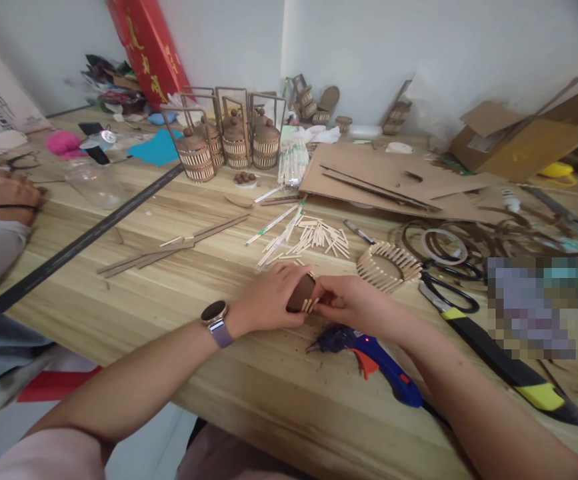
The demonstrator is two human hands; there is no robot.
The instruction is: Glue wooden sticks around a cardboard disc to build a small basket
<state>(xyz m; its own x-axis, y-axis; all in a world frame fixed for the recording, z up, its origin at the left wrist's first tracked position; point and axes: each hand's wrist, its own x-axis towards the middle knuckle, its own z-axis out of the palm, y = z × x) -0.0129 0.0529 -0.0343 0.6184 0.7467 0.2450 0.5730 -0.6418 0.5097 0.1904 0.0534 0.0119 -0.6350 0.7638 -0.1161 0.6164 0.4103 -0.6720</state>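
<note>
My left hand (pixel 273 298), with a watch on its wrist, curls round a small brown cardboard disc (pixel 299 293). At the disc's right edge, my right hand (pixel 343 300) pinches a short pale wooden stick (pixel 311 307) beside others set along the rim. Just below my hands lies a blue glue gun (pixel 373 357) with an orange trigger and a lit red light. Behind them is a pile of short wooden sticks (pixel 321 235). A ring of stacked sticks (pixel 389 267) rests to the right of the pile.
Small lidded baskets with tall handles (pixel 236 143) stand at the back. Cardboard sheets (pixel 369 173) and a cardboard box (pixel 529 133) lie back right. Black-handled scissors (pixel 449 293) and a yellow-black cutter (pixel 499 360) lie right. Another person's hand (pixel 13 190) rests at far left.
</note>
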